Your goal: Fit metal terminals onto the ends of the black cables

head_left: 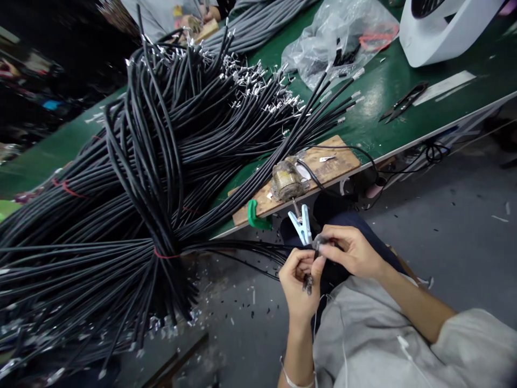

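Observation:
My left hand (299, 277) is closed around black cables (250, 247), which reach it from the big bundle at the left. Dark cable ends stick out below its fingers. Just above, my right hand (353, 252) pinches a greyish end (317, 242); its exact form is blurred and partly covered by fingertips. Right beyond both hands, a light blue clothespin (306, 229) sits on the shaft of a small, dirty motor (287, 180). The motor rests on a wooden board (337, 156) at the table edge, beside a green clamp (253, 214).
A large pile of black cables (161, 161) with silvery ends covers the green table (388, 81); a red tie (165, 254) binds part of it. Snips (404, 102), a plastic bag (319, 32) and a white appliance (432, 37) lie farther back. Another person's hand (210, 13) shows at the top.

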Motion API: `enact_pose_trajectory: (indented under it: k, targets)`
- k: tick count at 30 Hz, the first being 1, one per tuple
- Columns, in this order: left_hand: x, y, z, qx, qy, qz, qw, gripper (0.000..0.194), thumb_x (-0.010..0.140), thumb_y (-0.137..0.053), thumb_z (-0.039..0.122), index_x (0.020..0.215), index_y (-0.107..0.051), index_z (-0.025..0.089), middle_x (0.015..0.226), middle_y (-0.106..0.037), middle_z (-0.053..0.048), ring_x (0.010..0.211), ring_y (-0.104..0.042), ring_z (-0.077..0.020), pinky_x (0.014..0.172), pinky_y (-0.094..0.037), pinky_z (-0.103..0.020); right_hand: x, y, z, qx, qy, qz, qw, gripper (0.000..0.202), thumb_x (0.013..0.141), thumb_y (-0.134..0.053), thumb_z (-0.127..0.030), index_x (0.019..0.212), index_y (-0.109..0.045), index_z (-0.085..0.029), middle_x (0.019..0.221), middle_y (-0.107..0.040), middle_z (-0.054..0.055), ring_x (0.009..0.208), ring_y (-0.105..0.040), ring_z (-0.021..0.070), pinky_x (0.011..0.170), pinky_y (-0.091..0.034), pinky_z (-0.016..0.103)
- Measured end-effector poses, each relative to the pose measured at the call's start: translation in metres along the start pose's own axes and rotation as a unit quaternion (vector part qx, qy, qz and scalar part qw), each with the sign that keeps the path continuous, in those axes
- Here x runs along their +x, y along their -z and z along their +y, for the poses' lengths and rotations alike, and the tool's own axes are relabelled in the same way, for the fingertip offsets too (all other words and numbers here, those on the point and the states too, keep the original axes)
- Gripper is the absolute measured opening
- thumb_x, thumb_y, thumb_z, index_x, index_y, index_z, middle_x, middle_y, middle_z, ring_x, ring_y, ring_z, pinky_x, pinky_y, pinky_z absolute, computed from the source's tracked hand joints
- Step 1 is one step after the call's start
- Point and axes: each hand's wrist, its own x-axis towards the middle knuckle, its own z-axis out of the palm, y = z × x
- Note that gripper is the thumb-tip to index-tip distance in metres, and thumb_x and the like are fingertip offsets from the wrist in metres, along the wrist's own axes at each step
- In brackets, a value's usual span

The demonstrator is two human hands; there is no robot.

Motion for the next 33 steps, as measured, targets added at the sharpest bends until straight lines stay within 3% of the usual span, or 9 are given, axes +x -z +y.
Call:
enact_pose_trajectory:
  k: [5,9,13,16,21,24,26,29,33]
  targets:
    - [-0.001,-0.004,0.001,0.027,0.002,0.004,1.000,0.015,0.078,-0.072,0.027,0.080,-0.065,0.014,0.065,-0.054,0.002,0.053,-0.050,-0.0068,0.048,-0.041,-0.014,0.000,-0.002,-0.001,-0.048,0.053,0.080,0.994,0.016,0.081,-0.069,-0.024,0.069,-0.062,-0.017,0.068,-0.053,0.002,0.068,-0.047,0.0160,0.063,-0.037,0.030]
    - [-0.002,-0.009,-0.002,0.003,0.018,0.010,1.000,0.020,0.079,-0.070,0.032,0.079,-0.061,0.014,0.060,-0.050,0.004,0.048,-0.046,-0.0056,0.045,-0.038,-0.014,-0.003,-0.021,0.011,0.183,-0.056,0.160,0.968,0.023,0.076,-0.073,-0.035,0.067,-0.061,-0.018,0.068,-0.051,0.000,0.065,-0.047,0.0139,0.060,-0.039,0.027]
    - [-0.003,-0.009,-0.010,0.001,0.006,0.017,1.000,0.020,0.082,-0.068,0.034,0.078,-0.062,0.015,0.063,-0.050,0.003,0.046,-0.046,-0.0055,0.043,-0.036,-0.015,-0.005,-0.031,0.019,0.436,-0.213,0.104,0.868,0.029,0.065,-0.082,-0.037,0.074,-0.063,-0.017,0.071,-0.058,0.000,0.063,-0.053,0.0121,0.058,-0.045,0.024]
    - [-0.002,-0.004,-0.010,0.017,-0.040,-0.009,0.999,0.019,0.086,-0.063,0.031,0.076,-0.066,0.015,0.063,-0.050,0.003,0.043,-0.048,-0.0062,0.042,-0.035,-0.018,-0.005,-0.027,0.020,0.488,-0.239,0.035,0.839,0.026,0.069,-0.079,-0.034,0.078,-0.064,-0.015,0.066,-0.057,-0.001,0.054,-0.051,0.0112,0.046,-0.044,0.023]
    - [0.002,0.006,0.004,0.059,-0.085,-0.080,0.991,0.034,0.093,-0.053,0.028,0.063,-0.062,0.015,0.049,-0.047,0.003,0.042,-0.044,-0.0076,0.045,-0.034,-0.020,-0.001,-0.012,0.012,0.406,-0.187,-0.002,0.895,0.027,0.079,-0.073,-0.038,0.079,-0.064,-0.013,0.068,-0.054,-0.001,0.058,-0.048,0.0083,0.055,-0.043,0.021]
    - [0.002,0.009,0.009,0.043,-0.045,-0.101,0.993,0.041,0.095,-0.049,0.032,0.058,-0.056,0.015,0.047,-0.043,0.004,0.040,-0.040,-0.0064,0.043,-0.031,-0.020,0.003,-0.003,0.003,0.297,-0.106,-0.027,0.949,0.033,0.079,-0.072,-0.044,0.093,-0.066,-0.014,0.081,-0.058,0.003,0.071,-0.053,0.0112,0.064,-0.044,0.023]
    - [0.002,0.010,0.008,0.005,-0.005,-0.106,0.994,0.044,0.095,-0.048,0.036,0.057,-0.053,0.015,0.049,-0.042,0.004,0.038,-0.037,-0.0050,0.040,-0.027,-0.019,0.005,-0.001,0.000,0.200,-0.052,-0.040,0.978,0.027,0.076,-0.076,-0.037,0.090,-0.067,-0.015,0.086,-0.059,0.004,0.076,-0.055,0.0133,0.067,-0.044,0.025]
    - [0.002,0.008,0.005,-0.070,0.030,-0.109,0.991,0.040,0.092,-0.053,0.040,0.062,-0.053,0.015,0.053,-0.043,0.005,0.033,-0.034,-0.0026,0.034,-0.022,-0.017,0.004,-0.009,-0.001,0.156,-0.023,0.015,0.987,0.020,0.077,-0.075,-0.031,0.072,-0.064,-0.015,0.073,-0.057,0.002,0.066,-0.053,0.0126,0.060,-0.043,0.025]
    - [0.002,0.000,0.005,-0.112,0.040,-0.077,0.990,0.032,0.086,-0.065,0.035,0.065,-0.051,0.016,0.048,-0.048,0.006,0.036,-0.044,-0.0043,0.037,-0.031,-0.014,-0.002,-0.025,0.002,0.079,0.022,0.157,0.984,0.019,0.080,-0.070,-0.025,0.066,-0.059,-0.017,0.067,-0.054,0.001,0.062,-0.052,0.0134,0.055,-0.042,0.026]
